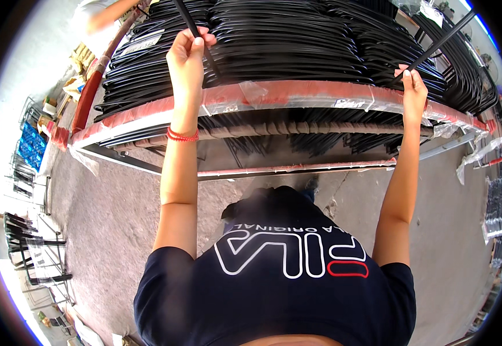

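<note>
My left hand (186, 57) is closed round a black metal tube (187, 18) that slants up past the upper edge of the view. A red bead bracelet sits on that wrist. Far to the right, my right hand (414, 91) grips another black metal tube (442, 41), which slants up and to the right. Whether both tubes belong to one bent frame cannot be seen. Beneath and beyond the hands lies a dense stack of bent black tube frames (285, 49). Both hands are above the front rail (297, 92) of the rack, which is wrapped in reddish covering and clear plastic.
A second, brown-wrapped bar (262, 128) runs below the front rail. At the upper left is another person's arm (109, 14). Black metal frames (34, 248) stand at the left, near a blue crate-like object (32, 145). Plastic-wrapped goods (500, 202) line the right side.
</note>
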The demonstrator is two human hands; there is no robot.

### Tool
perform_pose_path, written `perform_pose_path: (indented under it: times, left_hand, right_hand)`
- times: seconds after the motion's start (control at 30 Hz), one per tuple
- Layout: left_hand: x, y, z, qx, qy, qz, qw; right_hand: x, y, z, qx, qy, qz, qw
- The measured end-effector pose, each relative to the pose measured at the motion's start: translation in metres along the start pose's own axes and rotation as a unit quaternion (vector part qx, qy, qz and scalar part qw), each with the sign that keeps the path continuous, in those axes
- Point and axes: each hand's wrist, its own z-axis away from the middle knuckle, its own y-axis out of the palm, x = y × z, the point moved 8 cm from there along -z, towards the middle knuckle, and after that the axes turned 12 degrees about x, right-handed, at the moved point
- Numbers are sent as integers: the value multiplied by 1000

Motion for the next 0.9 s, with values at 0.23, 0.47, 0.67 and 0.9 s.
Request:
perform_pose_path:
  times: [0.23, 0.47, 0.67, 0.9]
  left_hand:
    - [3, 4, 4, 33, -39, -28, 998]
    - [-10, 5, -1, 22, -16, -38, 999]
    - [-13, 4, -4, 12, 12, -17, 1000]
    - [-11, 4, -5, 0, 16, -20, 1000]
  right_hand:
    - [0, 1, 4, -32, -35, 1, 999]
    - [-4, 3, 9, -25, -13, 19, 999]
    - [2, 3, 8, -31, -20, 29, 999]
    - [-1, -2, 5, -41, -8, -7, 999]
